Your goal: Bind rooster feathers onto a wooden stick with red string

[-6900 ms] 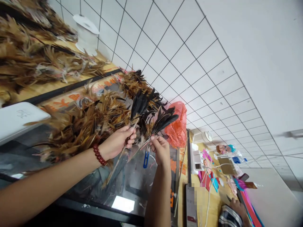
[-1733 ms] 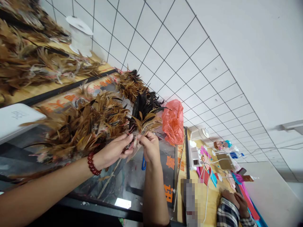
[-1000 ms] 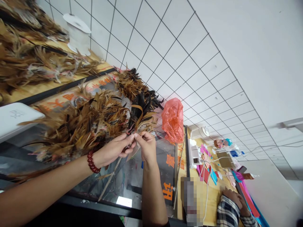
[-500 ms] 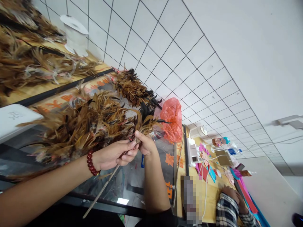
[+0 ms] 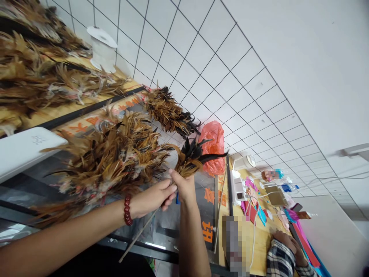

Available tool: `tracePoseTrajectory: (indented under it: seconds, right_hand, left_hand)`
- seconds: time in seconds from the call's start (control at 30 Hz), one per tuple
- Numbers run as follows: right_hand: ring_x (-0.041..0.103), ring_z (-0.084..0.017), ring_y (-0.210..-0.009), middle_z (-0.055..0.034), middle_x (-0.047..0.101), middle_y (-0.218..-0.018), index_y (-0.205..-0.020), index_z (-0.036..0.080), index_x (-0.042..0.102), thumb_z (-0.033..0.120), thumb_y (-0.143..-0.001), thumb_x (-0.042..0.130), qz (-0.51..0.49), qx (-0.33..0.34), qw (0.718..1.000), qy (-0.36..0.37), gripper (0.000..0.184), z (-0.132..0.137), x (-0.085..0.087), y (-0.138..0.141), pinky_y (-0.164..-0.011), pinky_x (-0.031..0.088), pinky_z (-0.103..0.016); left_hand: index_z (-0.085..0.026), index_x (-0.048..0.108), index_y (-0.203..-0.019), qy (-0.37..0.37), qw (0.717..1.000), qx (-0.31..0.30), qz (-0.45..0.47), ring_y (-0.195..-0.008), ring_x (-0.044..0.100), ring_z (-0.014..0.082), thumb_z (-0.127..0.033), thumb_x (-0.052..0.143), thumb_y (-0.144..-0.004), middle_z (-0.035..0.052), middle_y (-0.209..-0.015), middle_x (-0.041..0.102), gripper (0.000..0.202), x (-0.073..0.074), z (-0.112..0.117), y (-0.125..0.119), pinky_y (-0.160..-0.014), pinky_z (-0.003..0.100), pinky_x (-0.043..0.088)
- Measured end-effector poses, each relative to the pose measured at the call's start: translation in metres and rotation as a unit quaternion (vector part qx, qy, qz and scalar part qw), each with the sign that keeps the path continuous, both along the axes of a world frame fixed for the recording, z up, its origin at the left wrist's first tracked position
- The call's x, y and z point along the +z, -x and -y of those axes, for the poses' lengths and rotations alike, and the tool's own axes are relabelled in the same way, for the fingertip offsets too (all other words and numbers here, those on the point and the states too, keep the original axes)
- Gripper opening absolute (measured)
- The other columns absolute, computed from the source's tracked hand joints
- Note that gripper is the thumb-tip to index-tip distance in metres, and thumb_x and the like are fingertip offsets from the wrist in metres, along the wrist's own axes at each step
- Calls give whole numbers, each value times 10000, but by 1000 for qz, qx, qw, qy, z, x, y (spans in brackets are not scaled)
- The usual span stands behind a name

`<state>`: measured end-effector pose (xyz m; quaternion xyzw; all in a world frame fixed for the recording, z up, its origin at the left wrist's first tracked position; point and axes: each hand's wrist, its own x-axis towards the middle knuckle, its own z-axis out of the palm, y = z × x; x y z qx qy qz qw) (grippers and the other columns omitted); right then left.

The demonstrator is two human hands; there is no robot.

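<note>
The feather bundle (image 5: 191,159) has swung rightward, both the left hand (image 5: 152,196) and right hand (image 5: 184,186) clamped on it; nearby orange lettering unreadable.

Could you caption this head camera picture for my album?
Left hand and right hand grip a brown-and-black feather bundle on a thin wooden stick.

Two bare hands, left hand (image 5: 152,196) and right hand (image 5: 184,186). One white ribbon spool (image 5: 102,48). One red plastic bag (image 5: 213,142).
</note>
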<state>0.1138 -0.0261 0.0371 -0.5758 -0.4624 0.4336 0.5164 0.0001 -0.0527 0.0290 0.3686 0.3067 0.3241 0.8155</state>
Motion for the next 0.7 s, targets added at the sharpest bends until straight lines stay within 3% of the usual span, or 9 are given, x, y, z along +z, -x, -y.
tracePoseTrajectory:
  seconds: [0.1,0.2,0.3,0.4,0.53,0.63,0.7]
  right_hand:
    - [588,-160,-750,-14,653,-808,-847,187,630,299,-627,798,-8,-32,999,-12,299,12,0,-7,-715,507,-282]
    - [580,-156,-757,-20,659,-827,-866,176,649,331,-657,794,-2,12,1000,-16,297,9,6,-16,-738,494,-285]
    - [543,-127,-683,-4,642,-766,-849,166,665,391,-701,755,23,41,998,-30,284,-7,14,-37,-681,458,-254]
    - [497,-119,-608,21,603,-664,-821,162,672,430,-695,730,117,-31,992,-32,302,-25,14,-67,-603,407,-232]
    - [488,-132,-557,36,560,-558,-718,187,687,461,-713,685,308,-56,949,25,274,-45,-8,-82,-564,351,-231]
    - [540,-156,-609,1,609,-614,-742,205,702,501,-750,687,426,-38,900,81,297,-57,-28,-69,-589,352,-247]
    - [565,-179,-655,-27,634,-667,-798,205,707,439,-792,677,483,-37,869,103,236,-64,-34,-59,-605,357,-265]
  left_hand:
    - [-167,480,-804,11,999,-44,8,-536,397,70,-483,654,-816,-34,-662,458,360,2,8,-6,-450,185,317]
    - [-159,484,-833,43,998,-41,37,-516,340,40,-443,690,-807,-46,-661,437,352,6,4,0,-440,141,226]
    - [-171,459,-840,95,991,49,86,-502,312,24,-383,723,-801,-57,-669,412,341,11,-11,18,-431,120,178]
    - [-159,451,-785,104,977,147,112,-519,344,25,-309,767,-776,-53,-676,403,350,18,-28,41,-423,111,236]
    - [-145,467,-741,98,961,213,146,-511,350,28,-202,777,-759,-51,-651,400,316,30,-39,62,-401,110,285]
    - [-139,516,-741,96,947,257,167,-501,354,31,-156,685,-833,-46,-633,391,193,38,-39,69,-396,107,307]
    - [-146,523,-710,90,936,290,175,-486,345,32,-162,591,-899,-41,-622,376,202,43,-39,74,-392,105,308]
